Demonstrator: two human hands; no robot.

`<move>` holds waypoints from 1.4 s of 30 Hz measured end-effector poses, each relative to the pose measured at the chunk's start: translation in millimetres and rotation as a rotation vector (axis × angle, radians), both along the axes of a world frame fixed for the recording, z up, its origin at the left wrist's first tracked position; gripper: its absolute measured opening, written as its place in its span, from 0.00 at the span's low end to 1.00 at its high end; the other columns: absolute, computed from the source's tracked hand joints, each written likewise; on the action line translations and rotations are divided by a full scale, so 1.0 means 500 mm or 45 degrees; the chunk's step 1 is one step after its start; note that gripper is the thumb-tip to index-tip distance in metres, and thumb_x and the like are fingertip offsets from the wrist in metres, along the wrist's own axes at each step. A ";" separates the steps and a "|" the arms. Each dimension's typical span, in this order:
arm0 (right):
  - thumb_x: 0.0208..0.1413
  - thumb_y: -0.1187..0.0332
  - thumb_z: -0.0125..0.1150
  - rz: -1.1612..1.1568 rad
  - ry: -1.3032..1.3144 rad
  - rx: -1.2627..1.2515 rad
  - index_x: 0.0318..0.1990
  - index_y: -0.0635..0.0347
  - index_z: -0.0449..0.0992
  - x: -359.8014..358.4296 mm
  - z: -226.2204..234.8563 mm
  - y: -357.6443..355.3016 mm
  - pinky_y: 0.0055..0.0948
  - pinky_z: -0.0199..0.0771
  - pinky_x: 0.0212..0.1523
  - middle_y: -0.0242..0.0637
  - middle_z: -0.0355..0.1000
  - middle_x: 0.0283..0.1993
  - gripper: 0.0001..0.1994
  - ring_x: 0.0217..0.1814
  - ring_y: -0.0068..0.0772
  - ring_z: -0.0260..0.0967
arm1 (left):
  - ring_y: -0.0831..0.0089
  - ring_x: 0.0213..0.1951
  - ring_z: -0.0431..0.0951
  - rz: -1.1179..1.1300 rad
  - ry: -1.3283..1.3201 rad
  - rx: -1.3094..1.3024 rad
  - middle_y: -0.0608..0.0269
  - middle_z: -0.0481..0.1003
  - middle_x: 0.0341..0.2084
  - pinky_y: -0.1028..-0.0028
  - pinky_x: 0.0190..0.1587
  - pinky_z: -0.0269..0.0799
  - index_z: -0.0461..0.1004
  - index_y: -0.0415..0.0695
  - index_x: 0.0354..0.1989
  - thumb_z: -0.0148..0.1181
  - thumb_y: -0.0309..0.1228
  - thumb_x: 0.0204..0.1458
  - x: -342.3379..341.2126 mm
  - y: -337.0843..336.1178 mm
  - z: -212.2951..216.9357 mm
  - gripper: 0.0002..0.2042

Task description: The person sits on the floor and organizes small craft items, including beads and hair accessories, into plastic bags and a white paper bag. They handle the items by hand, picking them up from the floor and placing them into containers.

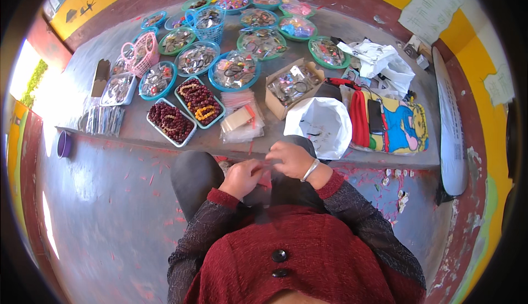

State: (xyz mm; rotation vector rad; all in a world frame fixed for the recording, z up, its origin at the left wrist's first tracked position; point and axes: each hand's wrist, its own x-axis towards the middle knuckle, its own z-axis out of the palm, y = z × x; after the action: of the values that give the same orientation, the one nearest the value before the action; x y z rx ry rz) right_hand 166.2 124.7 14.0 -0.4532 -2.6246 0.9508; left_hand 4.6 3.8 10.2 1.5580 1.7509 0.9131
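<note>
Both hands' fingers (263,163) pinch something tiny (unclear) near white bag (319,125).

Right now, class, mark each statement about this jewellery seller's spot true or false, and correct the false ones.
1. Both hands meet over the lap. True: the left hand and right hand pinch something small between them.
2. The right wrist is bare. False: it wears a pale bangle.
3. The white bag lies beside a cardboard box. True.
4. The pink basket sits on the lap. False: it stands far back among the bowls.
</note>
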 end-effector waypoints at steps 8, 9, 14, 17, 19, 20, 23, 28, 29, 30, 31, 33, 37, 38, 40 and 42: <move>0.43 0.67 0.53 -0.211 0.024 -0.098 0.25 0.56 0.75 -0.007 -0.043 -0.037 0.39 0.68 0.32 0.40 0.69 0.25 0.06 0.30 0.45 0.68 | 0.66 0.28 0.75 0.281 0.068 -0.018 0.59 0.75 0.24 0.71 0.31 0.70 0.74 0.41 0.31 0.57 0.28 0.44 -0.007 0.003 -0.037 0.06; 0.44 0.67 0.53 -0.251 0.036 -0.124 0.25 0.57 0.74 -0.010 -0.039 -0.040 0.38 0.67 0.31 0.40 0.69 0.26 0.06 0.31 0.44 0.68 | 0.70 0.27 0.75 0.368 -0.104 -0.034 0.61 0.74 0.23 0.73 0.29 0.69 0.73 0.39 0.29 0.57 0.27 0.44 -0.009 0.005 -0.047 0.06; 0.46 0.67 0.55 -0.377 0.196 -0.173 0.29 0.59 0.73 -0.019 -0.044 -0.048 0.34 0.67 0.30 0.40 0.70 0.27 0.06 0.30 0.44 0.68 | 0.81 0.24 0.70 0.596 -1.092 -0.362 0.68 0.73 0.24 0.81 0.25 0.66 0.73 0.38 0.30 0.56 0.23 0.47 -0.021 0.010 -0.029 0.04; 0.49 0.68 0.52 -0.385 0.177 -0.242 0.35 0.55 0.69 -0.020 -0.054 -0.048 0.38 0.68 0.31 0.39 0.72 0.29 0.06 0.32 0.45 0.69 | 0.81 0.22 0.70 0.616 -1.212 -0.281 0.67 0.73 0.24 0.82 0.24 0.67 0.72 0.38 0.30 0.56 0.22 0.47 -0.020 0.008 -0.035 0.03; 0.51 0.69 0.49 -0.433 0.082 -0.460 0.41 0.55 0.64 -0.021 -0.044 -0.046 0.40 0.68 0.32 0.40 0.73 0.31 0.09 0.33 0.45 0.71 | 0.80 0.22 0.71 0.624 -1.164 -0.223 0.65 0.73 0.23 0.81 0.24 0.68 0.72 0.37 0.28 0.56 0.23 0.47 -0.022 0.008 -0.049 0.03; 0.52 0.70 0.49 -0.415 0.067 -0.418 0.42 0.54 0.62 -0.019 -0.037 -0.043 0.40 0.68 0.32 0.40 0.73 0.31 0.10 0.34 0.46 0.71 | 0.80 0.21 0.71 0.636 -1.115 -0.195 0.64 0.73 0.22 0.81 0.23 0.68 0.73 0.36 0.27 0.56 0.23 0.46 -0.023 0.008 -0.057 0.03; 0.51 0.71 0.49 -0.370 0.065 -0.377 0.41 0.56 0.64 -0.003 -0.027 -0.024 0.39 0.68 0.32 0.38 0.73 0.31 0.09 0.34 0.44 0.70 | 0.79 0.20 0.72 0.635 -0.974 -0.169 0.63 0.73 0.20 0.80 0.22 0.70 0.73 0.34 0.25 0.57 0.24 0.45 -0.023 0.011 -0.069 0.05; 0.43 0.71 0.58 -0.188 0.263 0.099 0.28 0.58 0.76 0.009 0.054 0.003 0.29 0.66 0.32 0.35 0.68 0.31 0.04 0.32 0.38 0.65 | 0.79 0.20 0.73 0.585 -0.692 -0.152 0.61 0.74 0.18 0.79 0.22 0.69 0.73 0.33 0.25 0.59 0.25 0.42 -0.020 0.011 -0.083 0.07; 0.42 0.71 0.59 -0.214 0.222 -0.001 0.29 0.58 0.76 0.010 0.068 0.002 0.29 0.66 0.32 0.35 0.67 0.31 0.05 0.32 0.37 0.65 | 0.79 0.19 0.73 0.580 -0.622 -0.151 0.60 0.74 0.18 0.78 0.22 0.69 0.73 0.33 0.25 0.59 0.26 0.42 -0.020 0.010 -0.085 0.07; 0.41 0.71 0.60 -0.239 0.180 -0.101 0.30 0.58 0.77 0.007 0.080 -0.001 0.29 0.66 0.32 0.35 0.67 0.31 0.06 0.31 0.36 0.65 | 0.79 0.19 0.73 0.574 -0.553 -0.150 0.60 0.74 0.17 0.77 0.22 0.69 0.74 0.33 0.25 0.60 0.26 0.41 -0.021 0.009 -0.085 0.08; 0.41 0.72 0.62 -0.269 0.193 -0.222 0.32 0.59 0.77 0.004 0.090 -0.006 0.25 0.67 0.32 0.34 0.68 0.30 0.08 0.30 0.30 0.67 | 0.77 0.19 0.74 0.531 -0.454 -0.162 0.58 0.75 0.18 0.76 0.22 0.69 0.74 0.34 0.25 0.60 0.28 0.40 -0.022 0.010 -0.077 0.09; 0.43 0.73 0.61 -0.268 0.191 -0.422 0.32 0.61 0.77 -0.006 0.109 -0.011 0.22 0.67 0.34 0.33 0.69 0.31 0.07 0.32 0.26 0.68 | 0.77 0.20 0.74 0.531 -0.431 -0.167 0.58 0.75 0.18 0.76 0.23 0.69 0.74 0.34 0.25 0.60 0.29 0.40 -0.018 0.009 -0.063 0.09; 0.47 0.76 0.58 -0.299 0.250 -1.104 0.36 0.68 0.74 -0.027 0.096 -0.025 0.17 0.69 0.34 0.33 0.72 0.31 0.07 0.32 0.20 0.69 | 0.77 0.21 0.74 0.531 -0.480 -0.231 0.59 0.74 0.17 0.76 0.23 0.68 0.74 0.35 0.25 0.59 0.29 0.40 -0.016 0.010 -0.074 0.08; 0.48 0.77 0.58 -0.319 0.247 -1.244 0.36 0.69 0.73 -0.032 0.090 -0.027 0.17 0.69 0.34 0.34 0.72 0.31 0.08 0.32 0.20 0.69 | 0.78 0.21 0.73 0.521 -0.470 -0.230 0.60 0.74 0.17 0.76 0.23 0.68 0.74 0.35 0.25 0.59 0.29 0.40 -0.017 0.010 -0.077 0.08; 0.48 0.77 0.57 -0.303 0.253 -1.233 0.37 0.69 0.73 -0.038 0.067 -0.027 0.17 0.70 0.34 0.35 0.72 0.30 0.08 0.31 0.21 0.70 | 0.78 0.20 0.72 0.499 -0.452 -0.228 0.61 0.74 0.16 0.76 0.23 0.67 0.74 0.36 0.24 0.59 0.29 0.40 -0.017 0.009 -0.081 0.08; 0.48 0.76 0.57 -0.300 0.270 -1.142 0.36 0.68 0.73 -0.043 0.039 -0.029 0.18 0.69 0.32 0.34 0.73 0.29 0.07 0.30 0.22 0.70 | 0.79 0.19 0.71 0.504 -0.512 -0.205 0.62 0.73 0.15 0.76 0.22 0.67 0.73 0.36 0.22 0.60 0.29 0.40 -0.015 0.009 -0.084 0.08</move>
State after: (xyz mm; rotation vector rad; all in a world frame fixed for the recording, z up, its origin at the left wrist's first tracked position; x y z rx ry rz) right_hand 144.6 110.4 33.6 -0.7768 -1.7810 1.9257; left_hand -2.7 8.1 -31.9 0.8631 1.8044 1.1478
